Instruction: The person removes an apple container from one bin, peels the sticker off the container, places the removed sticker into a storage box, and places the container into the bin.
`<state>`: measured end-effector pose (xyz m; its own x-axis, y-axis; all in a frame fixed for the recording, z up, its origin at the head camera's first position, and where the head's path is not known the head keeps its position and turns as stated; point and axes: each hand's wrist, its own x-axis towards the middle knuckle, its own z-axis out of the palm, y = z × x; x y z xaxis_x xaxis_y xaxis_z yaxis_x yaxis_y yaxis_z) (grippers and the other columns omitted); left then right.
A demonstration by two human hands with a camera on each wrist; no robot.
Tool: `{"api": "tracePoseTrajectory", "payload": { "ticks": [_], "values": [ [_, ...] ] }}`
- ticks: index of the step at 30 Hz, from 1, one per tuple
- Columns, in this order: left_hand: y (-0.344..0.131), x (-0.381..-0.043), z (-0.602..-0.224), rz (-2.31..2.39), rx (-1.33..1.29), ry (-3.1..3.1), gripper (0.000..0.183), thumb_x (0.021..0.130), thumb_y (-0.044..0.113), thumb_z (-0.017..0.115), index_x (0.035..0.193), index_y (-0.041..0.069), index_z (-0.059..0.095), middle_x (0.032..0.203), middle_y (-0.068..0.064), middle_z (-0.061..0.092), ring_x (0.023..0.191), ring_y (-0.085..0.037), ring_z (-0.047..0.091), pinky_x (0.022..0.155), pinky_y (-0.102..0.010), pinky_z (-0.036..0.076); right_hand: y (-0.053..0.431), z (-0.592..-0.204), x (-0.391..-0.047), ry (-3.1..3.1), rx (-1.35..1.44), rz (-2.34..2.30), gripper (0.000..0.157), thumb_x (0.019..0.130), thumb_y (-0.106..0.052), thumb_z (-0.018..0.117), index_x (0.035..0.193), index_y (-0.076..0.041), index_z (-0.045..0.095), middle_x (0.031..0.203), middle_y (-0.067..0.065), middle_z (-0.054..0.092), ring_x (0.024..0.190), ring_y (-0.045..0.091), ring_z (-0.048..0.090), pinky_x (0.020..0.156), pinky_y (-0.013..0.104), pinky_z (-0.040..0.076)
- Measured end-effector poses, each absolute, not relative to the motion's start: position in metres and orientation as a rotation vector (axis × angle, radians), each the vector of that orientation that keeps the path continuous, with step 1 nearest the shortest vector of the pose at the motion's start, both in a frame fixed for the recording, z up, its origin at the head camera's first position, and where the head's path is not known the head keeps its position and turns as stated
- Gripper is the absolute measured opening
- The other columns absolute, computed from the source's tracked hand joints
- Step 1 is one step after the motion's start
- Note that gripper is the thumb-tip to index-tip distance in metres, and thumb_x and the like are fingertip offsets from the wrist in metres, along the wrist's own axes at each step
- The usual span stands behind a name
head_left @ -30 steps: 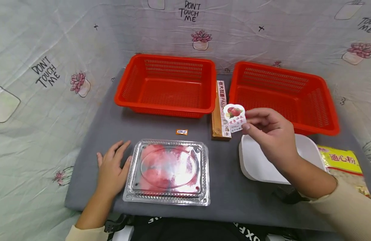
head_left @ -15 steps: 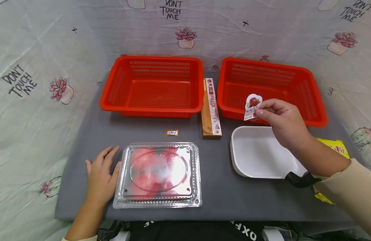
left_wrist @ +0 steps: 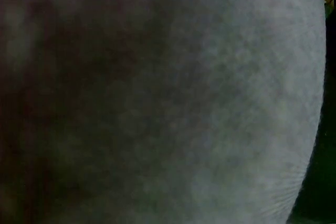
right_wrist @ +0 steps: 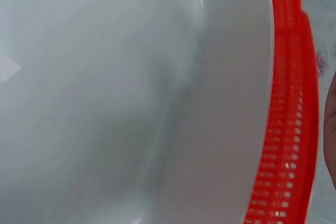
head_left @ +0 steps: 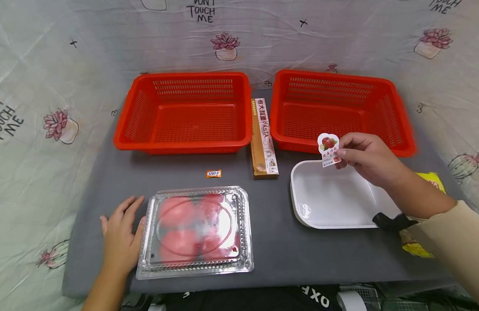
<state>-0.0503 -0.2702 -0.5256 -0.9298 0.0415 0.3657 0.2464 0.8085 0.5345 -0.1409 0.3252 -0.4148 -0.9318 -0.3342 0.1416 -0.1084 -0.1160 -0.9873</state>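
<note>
Grey mat (head_left: 286, 255) covered the table, printed cloth behind and around it. Head view: right hand (head_left: 369, 157) pinched a small fruit sticker (head_left: 328, 149) between thumb and fingers, held upright, long axis vertical, printed face toward the camera. Sticker sat over the far rim of the white tray (head_left: 325, 203), just in front of the right red basket (head_left: 340, 110). Tray's near right corner was covered by the sleeve and a black strap. Yellow packet (head_left: 431, 183) was mostly hidden behind the forearm. Left hand (head_left: 120, 235) lay flat, fingers straight, touching the left edge of the clear clamshell box (head_left: 196, 231); red fruit inside was blurred by glare on the lid. Left red basket (head_left: 185, 112) sat apart from the right one, pasta box (head_left: 263, 138) lying in the gap, long axis running front to back. Small orange sachet (head_left: 214, 173) lay alone on the mat between left basket and clamshell. Open mat ran between clamshell and tray and along the near edge.

Left wrist view: only out-of-focus grey mat surface (left_wrist: 210, 103), dark toward the left; hand not visible.

Right wrist view: close, blurred white tray wall (right_wrist: 131, 98) filled most of the frame, red basket rim (right_wrist: 286, 103) down the right side; sticker not visible.
</note>
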Motion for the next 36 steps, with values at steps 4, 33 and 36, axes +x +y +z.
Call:
{"api": "tracePoseTrajectory", "payload": {
  "ticks": [4,33,36],
  "values": [
    [-0.271,-0.049,-0.523,-0.845,-0.208,-2.692,0.049,0.109,0.026,0.057,0.156,0.014,0.056,0.157,-0.024,0.048,0.141,-0.058,0.042,0.115,-0.083,-0.009,0.339,-0.409,-0.148,2.055,-0.467,-1.988,0.023,0.1,0.016,0.055,0.1,0.001,0.072,0.086,0.012,0.072,0.069,0.022,0.065,0.069,0.029,0.061],
    [-0.267,-0.05,-0.526,-0.795,-0.207,-2.691,0.039,0.108,0.03,0.055,0.134,0.006,0.071,0.154,-0.022,0.053,0.139,-0.058,0.043,0.117,-0.081,-0.006,0.342,-0.445,-0.154,2.093,-0.111,-0.887,0.014,0.095,-0.016,0.076,0.088,-0.007,0.067,0.076,0.007,0.07,0.063,0.018,0.061,0.06,0.03,0.055],
    [-0.267,-0.051,-0.526,-0.787,-0.204,-2.696,0.039,0.108,0.03,0.055,0.134,0.006,0.071,0.153,-0.023,0.053,0.138,-0.058,0.044,0.117,-0.081,-0.006,0.341,-0.445,-0.155,2.122,-0.126,-0.824,0.018,0.096,-0.018,0.077,0.085,-0.008,0.067,0.075,0.006,0.071,0.064,0.018,0.061,0.059,0.029,0.053]
  ]
}}
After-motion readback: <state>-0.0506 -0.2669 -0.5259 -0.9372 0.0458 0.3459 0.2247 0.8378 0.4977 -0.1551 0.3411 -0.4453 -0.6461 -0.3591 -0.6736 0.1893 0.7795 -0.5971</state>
